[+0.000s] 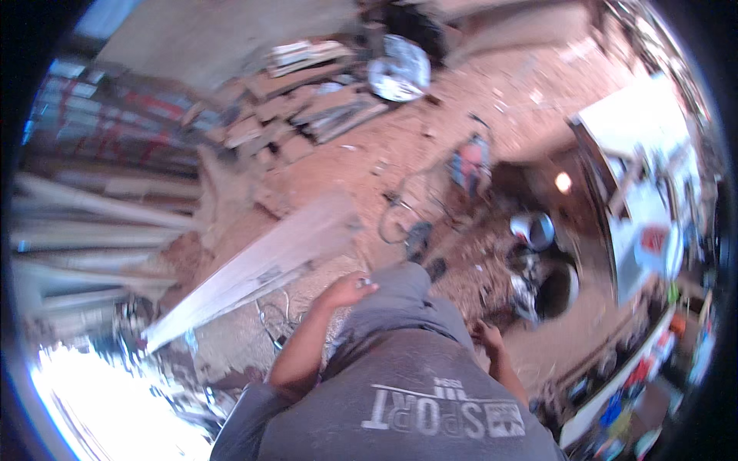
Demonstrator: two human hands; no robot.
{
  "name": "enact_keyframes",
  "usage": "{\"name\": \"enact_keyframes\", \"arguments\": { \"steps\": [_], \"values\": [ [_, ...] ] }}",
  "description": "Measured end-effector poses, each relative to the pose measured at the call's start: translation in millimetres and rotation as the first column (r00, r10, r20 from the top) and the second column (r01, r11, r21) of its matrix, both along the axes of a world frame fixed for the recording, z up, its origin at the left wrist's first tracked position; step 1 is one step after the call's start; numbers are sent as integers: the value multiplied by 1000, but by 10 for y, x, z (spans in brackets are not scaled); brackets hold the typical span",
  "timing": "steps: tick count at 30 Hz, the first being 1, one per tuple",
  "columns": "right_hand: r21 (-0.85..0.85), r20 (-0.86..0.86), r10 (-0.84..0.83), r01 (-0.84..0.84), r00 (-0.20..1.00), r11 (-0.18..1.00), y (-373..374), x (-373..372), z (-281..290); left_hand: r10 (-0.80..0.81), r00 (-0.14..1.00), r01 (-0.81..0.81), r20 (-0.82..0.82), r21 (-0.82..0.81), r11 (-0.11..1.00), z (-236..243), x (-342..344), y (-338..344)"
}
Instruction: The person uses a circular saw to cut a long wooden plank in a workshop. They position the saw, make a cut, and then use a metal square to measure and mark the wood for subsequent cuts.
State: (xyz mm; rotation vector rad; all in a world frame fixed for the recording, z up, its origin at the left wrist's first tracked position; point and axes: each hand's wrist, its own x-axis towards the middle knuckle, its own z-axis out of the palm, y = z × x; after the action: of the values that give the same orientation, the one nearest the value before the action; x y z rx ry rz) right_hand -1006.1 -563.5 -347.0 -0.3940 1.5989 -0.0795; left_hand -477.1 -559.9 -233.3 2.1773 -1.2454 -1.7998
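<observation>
Grey plank (261,265) lies just beside the left hand (347,290), fingers curled.

Two hands: left hand (347,290), right hand (487,336). One long pale plank (254,269) on the dirt floor (430,131). One round fan (398,69). One metal bowl (532,229). One white worktop (638,123).

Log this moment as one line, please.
left hand: by thigh, small thing in fingers | right hand: empty, at side | long plank: on dirt floor, left
</observation>
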Motion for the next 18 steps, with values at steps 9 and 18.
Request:
{"name": "enact_keyframes", "arguments": {
  "steps": [9, 18],
  "values": [
    [-138, -83, 83, -94, 993, 986, -1883, -49, 565, 508, 861, -503, -21, 115, 857, -1509, -29, 16],
    [-350, -256, 773, -801, 580, 485, -3052, 331, 39, 581, 811, -585, 67, 137, 800, -1696, -192, -218]
  ]
}}
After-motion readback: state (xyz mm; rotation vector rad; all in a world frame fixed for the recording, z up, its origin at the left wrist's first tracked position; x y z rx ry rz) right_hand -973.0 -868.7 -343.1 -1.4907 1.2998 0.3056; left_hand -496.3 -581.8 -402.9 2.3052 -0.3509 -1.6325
